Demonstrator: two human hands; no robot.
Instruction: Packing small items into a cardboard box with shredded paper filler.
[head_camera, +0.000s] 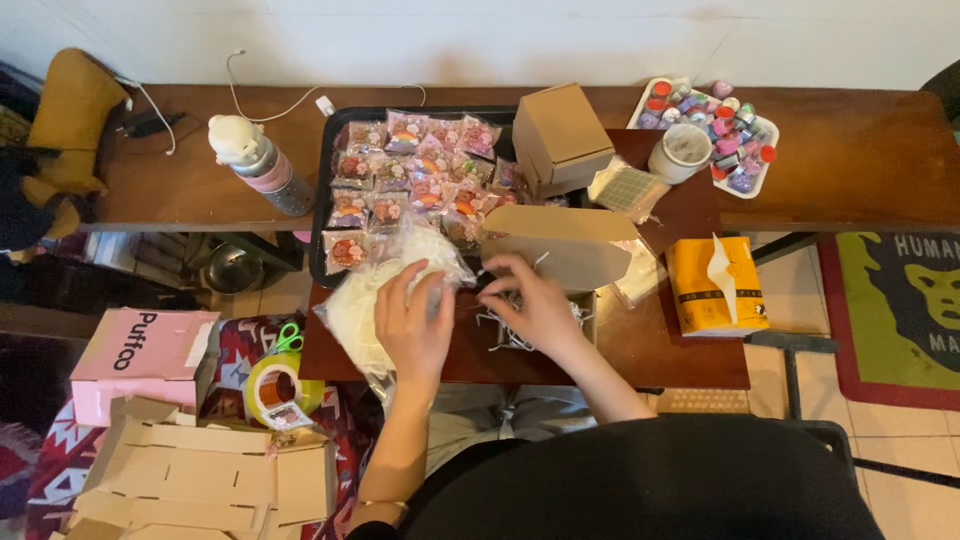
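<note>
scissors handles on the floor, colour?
Green, on the small scissors beside the tape roll; head view.

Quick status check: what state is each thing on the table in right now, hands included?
left hand: open, resting on the clear bag
right hand: fingers curled in the shredded paper
clear bag: crumpled, holding white filling
open cardboard box: lid flap up
small cardboard box: closed
bottle: lying on its side, capped
black tray: full of small wrapped packets
tissue pack: open, tissue sticking out

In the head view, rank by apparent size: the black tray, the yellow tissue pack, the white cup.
1. Black tray, largest, though partly covered.
2. Yellow tissue pack.
3. White cup, smallest; it sits slightly farther away, but the gap is plain.
</note>
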